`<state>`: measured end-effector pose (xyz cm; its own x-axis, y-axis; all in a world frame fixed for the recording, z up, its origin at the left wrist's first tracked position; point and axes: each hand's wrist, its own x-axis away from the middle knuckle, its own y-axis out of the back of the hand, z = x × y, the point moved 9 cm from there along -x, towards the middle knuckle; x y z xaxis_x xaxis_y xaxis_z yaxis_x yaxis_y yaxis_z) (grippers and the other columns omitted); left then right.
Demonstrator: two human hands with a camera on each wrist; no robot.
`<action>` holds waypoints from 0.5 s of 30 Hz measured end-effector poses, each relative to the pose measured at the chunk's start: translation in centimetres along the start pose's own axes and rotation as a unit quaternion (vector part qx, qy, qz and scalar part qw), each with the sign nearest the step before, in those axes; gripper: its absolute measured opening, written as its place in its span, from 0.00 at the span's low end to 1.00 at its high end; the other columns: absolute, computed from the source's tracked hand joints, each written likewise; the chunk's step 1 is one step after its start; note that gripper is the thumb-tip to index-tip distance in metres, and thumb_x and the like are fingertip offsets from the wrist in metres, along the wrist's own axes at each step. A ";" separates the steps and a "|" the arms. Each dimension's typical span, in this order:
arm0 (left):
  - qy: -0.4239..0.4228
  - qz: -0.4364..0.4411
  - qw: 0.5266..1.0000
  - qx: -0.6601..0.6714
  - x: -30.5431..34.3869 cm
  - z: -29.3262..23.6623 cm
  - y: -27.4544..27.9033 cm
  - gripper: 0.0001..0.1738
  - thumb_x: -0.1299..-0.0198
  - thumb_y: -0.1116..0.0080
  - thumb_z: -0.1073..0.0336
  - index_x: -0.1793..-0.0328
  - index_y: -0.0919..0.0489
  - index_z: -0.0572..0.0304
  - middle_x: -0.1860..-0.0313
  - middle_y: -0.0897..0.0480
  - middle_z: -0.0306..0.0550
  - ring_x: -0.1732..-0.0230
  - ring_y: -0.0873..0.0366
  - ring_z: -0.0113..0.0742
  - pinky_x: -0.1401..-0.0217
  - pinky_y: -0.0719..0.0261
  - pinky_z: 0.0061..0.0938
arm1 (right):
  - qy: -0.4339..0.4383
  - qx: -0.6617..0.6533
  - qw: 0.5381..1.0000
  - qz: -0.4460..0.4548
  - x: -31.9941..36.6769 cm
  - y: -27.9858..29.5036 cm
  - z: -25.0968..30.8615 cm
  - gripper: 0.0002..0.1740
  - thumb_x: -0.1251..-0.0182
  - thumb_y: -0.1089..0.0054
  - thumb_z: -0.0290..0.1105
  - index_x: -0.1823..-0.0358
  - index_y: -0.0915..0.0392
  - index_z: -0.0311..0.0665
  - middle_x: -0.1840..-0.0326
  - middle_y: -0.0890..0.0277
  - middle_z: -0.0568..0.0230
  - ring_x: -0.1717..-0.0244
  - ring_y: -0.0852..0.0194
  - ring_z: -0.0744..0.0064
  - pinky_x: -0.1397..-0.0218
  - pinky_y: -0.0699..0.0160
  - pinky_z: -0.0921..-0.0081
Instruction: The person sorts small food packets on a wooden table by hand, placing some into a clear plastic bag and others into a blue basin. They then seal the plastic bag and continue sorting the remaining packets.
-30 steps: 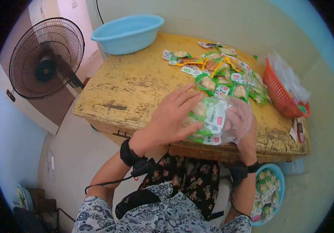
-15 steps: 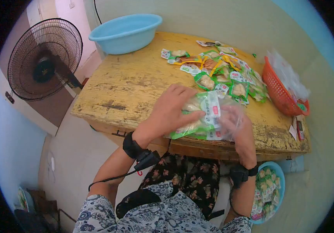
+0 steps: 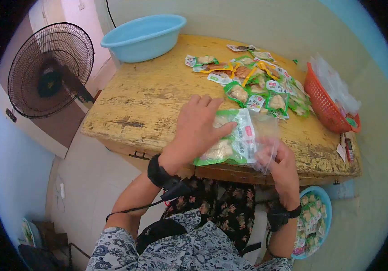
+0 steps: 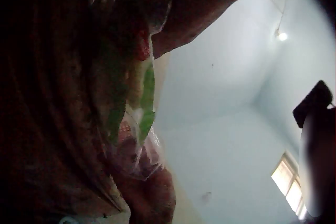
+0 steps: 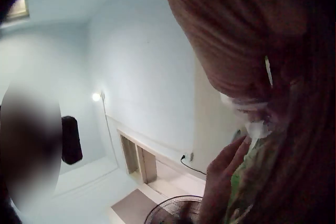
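A clear plastic bag holding green-and-white food packets lies at the front edge of the worn yellow table. The left hand rests over the bag's left side, fingers extended and thumb across a packet. At the bag's right end, the right hand pinches the loose clear plastic with its fingers curled. In the left wrist view, the packets' green edge shows beside dark, dim skin. The right wrist view shows the right hand close up, with white plastic at its fingers.
Loose packets are piled toward the table's back right. A red basket with plastic bags stands at the right edge, a blue basin at the back left. Another basin of packets is below right. A fan stands left.
The bag has come down flatter toward the table edge and slightly left. The right hand has moved down from inside or behind the clear plastic to the bag's lower right end.
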<state>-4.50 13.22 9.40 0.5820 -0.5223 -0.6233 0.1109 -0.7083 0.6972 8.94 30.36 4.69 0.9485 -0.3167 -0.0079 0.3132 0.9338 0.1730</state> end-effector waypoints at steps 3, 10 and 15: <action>0.001 0.002 1.000 -0.031 0.1 -0.4 0.2 0.32 0.46 0.27 0.44 0.45 0.16 0.63 0.55 0.18 0.54 0.50 0.24 0.54 0.46 0.23 0.45 | 0.057 0.043 0.993 -0.092 0.7 1.6 -0.5 0.18 0.29 0.37 0.27 0.39 0.21 0.32 0.52 0.17 0.63 0.52 0.18 0.74 0.48 0.20 0.74; -0.098 -0.070 0.989 -0.089 -0.6 -1.0 0.9 0.32 0.46 0.28 0.40 0.55 0.18 0.65 0.58 0.18 0.56 0.50 0.22 0.56 0.48 0.21 0.44 | 0.149 0.186 0.951 -0.199 1.3 3.5 1.3 0.34 0.30 0.34 0.40 0.25 0.31 0.37 0.44 0.15 0.58 0.44 0.18 0.63 0.39 0.21 0.64; 0.132 0.124 0.980 0.079 -0.5 2.8 -1.2 0.36 0.46 0.26 0.37 0.53 0.20 0.66 0.58 0.18 0.58 0.56 0.19 0.55 0.51 0.20 0.43 | 0.108 0.159 0.976 -0.105 -1.5 0.9 0.9 0.42 0.36 0.29 0.35 0.22 0.36 0.37 0.55 0.15 0.62 0.54 0.17 0.69 0.48 0.19 0.70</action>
<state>-7.17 12.98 7.87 0.7658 -0.5610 -0.3145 -0.1738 -0.6513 0.7387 7.74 31.55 5.77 0.8632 -0.4217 -0.2774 0.5044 0.7418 0.4419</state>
